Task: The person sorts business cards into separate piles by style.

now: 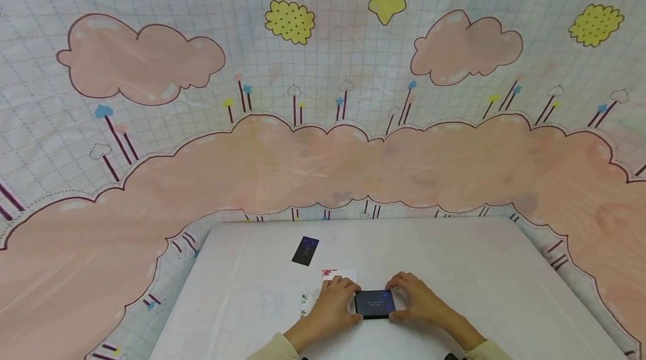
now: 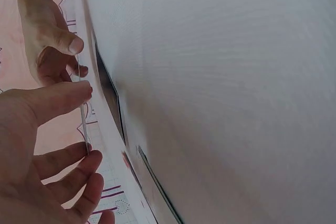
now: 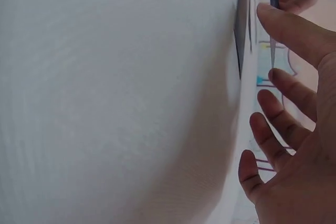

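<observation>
1. Left hand (image 1: 333, 301) and right hand (image 1: 415, 299) meet at the near middle of the desk (image 1: 454, 259), one on each short side of a dark box (image 1: 374, 303). The box lies flat on the desk, at 6 o'clock from the desk's centre.
2. Grip, left: thumb and fingers curl against the box's left end, pinching it. Grip, right: the same at the right end. Holding from both ends would keep the flat box square and steady, as judged from the head view.
3. In the left wrist view the left hand (image 2: 37, 145) shows a thumb above and fingers below a thin edge; the right wrist view shows the right hand (image 3: 294, 145) likewise spread about an edge.
4. A dark card (image 1: 305, 250) lies alone at 11 o'clock from the box, well apart, out of the hands' way.
5. A patterned card (image 1: 339, 274) lies just beyond the left hand, partly covered by it.
</observation>
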### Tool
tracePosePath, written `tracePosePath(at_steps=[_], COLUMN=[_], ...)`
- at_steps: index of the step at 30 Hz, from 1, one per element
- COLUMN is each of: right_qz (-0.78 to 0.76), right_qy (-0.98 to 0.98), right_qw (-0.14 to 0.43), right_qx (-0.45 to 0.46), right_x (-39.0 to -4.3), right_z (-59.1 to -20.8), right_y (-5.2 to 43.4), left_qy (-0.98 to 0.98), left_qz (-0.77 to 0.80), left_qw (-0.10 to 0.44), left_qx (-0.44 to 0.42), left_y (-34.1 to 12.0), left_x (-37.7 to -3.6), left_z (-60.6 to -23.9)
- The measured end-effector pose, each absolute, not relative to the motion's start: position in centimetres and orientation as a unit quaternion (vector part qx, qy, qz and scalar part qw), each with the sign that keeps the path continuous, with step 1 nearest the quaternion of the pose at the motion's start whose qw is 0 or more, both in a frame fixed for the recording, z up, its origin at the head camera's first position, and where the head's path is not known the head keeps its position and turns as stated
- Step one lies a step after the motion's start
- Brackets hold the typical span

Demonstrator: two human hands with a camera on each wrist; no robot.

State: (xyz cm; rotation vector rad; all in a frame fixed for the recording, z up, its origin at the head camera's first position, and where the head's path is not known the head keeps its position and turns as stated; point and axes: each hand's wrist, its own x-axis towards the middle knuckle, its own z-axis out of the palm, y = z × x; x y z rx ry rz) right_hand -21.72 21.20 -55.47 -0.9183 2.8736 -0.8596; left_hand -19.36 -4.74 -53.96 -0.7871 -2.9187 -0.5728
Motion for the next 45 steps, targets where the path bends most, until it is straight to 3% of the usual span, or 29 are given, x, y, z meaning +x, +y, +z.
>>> tracePosePath(at_steps=[8, 45], right_qz=[-0.264, -0.249], right_qy=[0.922, 0.927], right_qw=[0.021, 0.003], right_qx=[-0.282, -0.280], right_x=[-21.8, -22.0], right_z=[-56.1, -56.4], right_y=[21.0, 20.7], left_qy=[-0.956, -0.955], left_qz=[-0.151, -0.158], left_qw=[0.028, 0.018], left_qx=[-0.251, -0.249], left_y=[-4.5, -4.8], left_x=[-19.3, -19.7], left_z=[-54.6, -54.6])
